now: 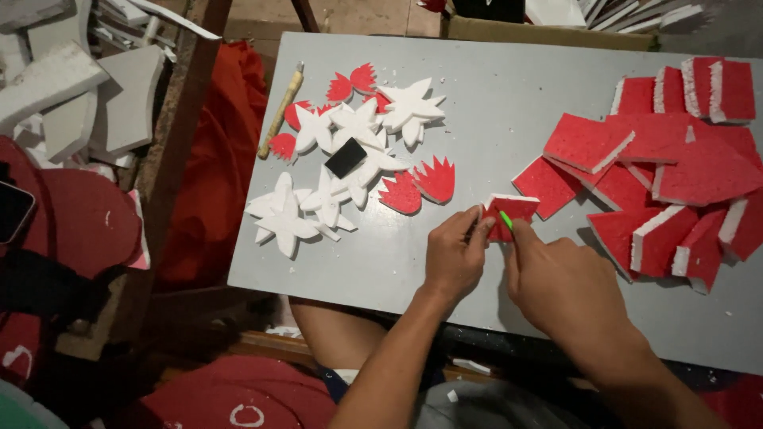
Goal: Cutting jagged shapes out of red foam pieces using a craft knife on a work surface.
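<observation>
My left hand [455,254] pinches the left edge of a small red-topped white foam piece [517,210] lying on the grey board [493,111]. My right hand [556,282] is closed around a thin green cutting tool [506,222] whose tip meets the foam piece's lower edge. To the right lies a pile of red-faced foam rectangles [675,167]. At the left of the board sit white star-shaped foam cutouts [334,175] and red crown-like cutouts [421,187], with a small black block [346,157] resting on the stars.
A wooden-handled tool [280,111] lies at the board's left edge. Red cloth [222,159] hangs left of the board, white foam scraps [71,87] are piled at the far left, and a cardboard box [548,33] stands behind the board.
</observation>
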